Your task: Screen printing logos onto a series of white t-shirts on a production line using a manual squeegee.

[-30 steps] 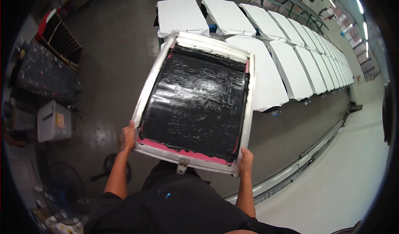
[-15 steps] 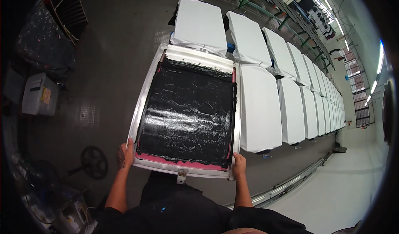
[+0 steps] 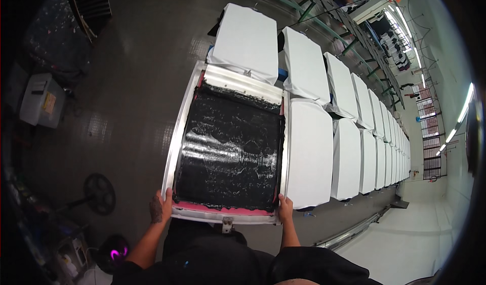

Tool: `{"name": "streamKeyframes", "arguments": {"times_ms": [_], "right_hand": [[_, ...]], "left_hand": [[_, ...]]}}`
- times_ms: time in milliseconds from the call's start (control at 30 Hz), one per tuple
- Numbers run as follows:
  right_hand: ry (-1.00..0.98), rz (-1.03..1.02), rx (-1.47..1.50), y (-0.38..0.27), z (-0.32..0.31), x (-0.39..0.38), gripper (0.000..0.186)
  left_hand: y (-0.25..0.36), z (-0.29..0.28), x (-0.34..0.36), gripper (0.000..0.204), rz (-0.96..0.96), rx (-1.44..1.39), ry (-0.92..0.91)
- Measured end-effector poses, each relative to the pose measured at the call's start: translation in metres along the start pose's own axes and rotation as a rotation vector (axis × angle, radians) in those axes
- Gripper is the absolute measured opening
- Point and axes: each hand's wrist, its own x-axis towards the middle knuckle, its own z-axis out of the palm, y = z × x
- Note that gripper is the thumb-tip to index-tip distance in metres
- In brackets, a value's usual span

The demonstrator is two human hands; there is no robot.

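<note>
My two hands hold a screen-printing frame (image 3: 181,133) by the near ends of its silver side rails. My left hand (image 3: 161,207) is closed on the left rail, thumb on top; my right hand (image 3: 285,209) grips the right rail near its corner. Thick glossy black ink (image 3: 228,148) covers most of the mesh. A pinkish-red strip (image 3: 197,207) shows along the near edge. At the far end a pale metal bar (image 3: 243,83) lies across the frame, ink along its lower side. A small metal bracket (image 3: 227,225) sticks out from the near rail.
White fabric-covered boards (image 3: 311,153) stand in two long rows running to the right, one close beside the frame. Another covered board (image 3: 244,42) is just beyond it. A grey bin (image 3: 43,100) and a black wheel (image 3: 99,194) are at left. A metal rail (image 3: 344,234) runs along the lower right.
My view has shifted, so the boards sit lower in the picture. The frame appears slightly lower and a little more upright. Both hands keep their hold on it.
</note>
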Motion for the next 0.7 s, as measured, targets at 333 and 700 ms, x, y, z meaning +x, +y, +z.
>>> {"name": "streamKeyframes", "arguments": {"times_ms": [333,700], "right_hand": [[-0.075,0.056,-0.118,0.025,0.021,0.03,0.087],[-0.178,0.05,-0.045,-0.001,0.059,0.025,0.088]], "left_hand": [[-0.008,0.006,-0.009,0.08,0.014,-0.103,-0.029],[-0.005,0.068,-0.085,0.027,0.296,0.142,-0.229]]}}
